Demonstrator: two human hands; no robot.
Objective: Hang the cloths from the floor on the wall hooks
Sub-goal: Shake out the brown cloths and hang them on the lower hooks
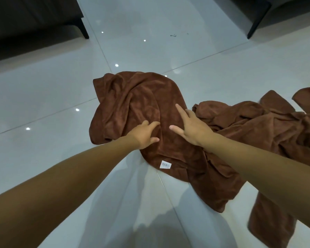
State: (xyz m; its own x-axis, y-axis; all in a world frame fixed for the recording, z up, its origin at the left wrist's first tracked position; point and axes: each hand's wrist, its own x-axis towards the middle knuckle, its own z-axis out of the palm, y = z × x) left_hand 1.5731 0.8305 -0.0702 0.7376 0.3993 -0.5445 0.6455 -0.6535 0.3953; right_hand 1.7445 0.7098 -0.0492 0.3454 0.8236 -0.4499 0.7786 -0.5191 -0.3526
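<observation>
1. We find our left hand and right hand resting on the nearest brown towel, fingers spread, gripping nothing.
2. That towel and a second towel lie mid-floor; none hung, hooks unseen.

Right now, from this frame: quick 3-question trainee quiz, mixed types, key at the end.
1. True or false: the brown cloth that the left hand and right hand reach for lies crumpled on the floor.
2. Where is the white label on that cloth? A) by its near edge, towards the person; B) by its far edge; C) under the right hand.
3. Fill in: the second cloth lies to the person's ____ of the first.

Key: 1 true; 2 A; 3 right.
</observation>
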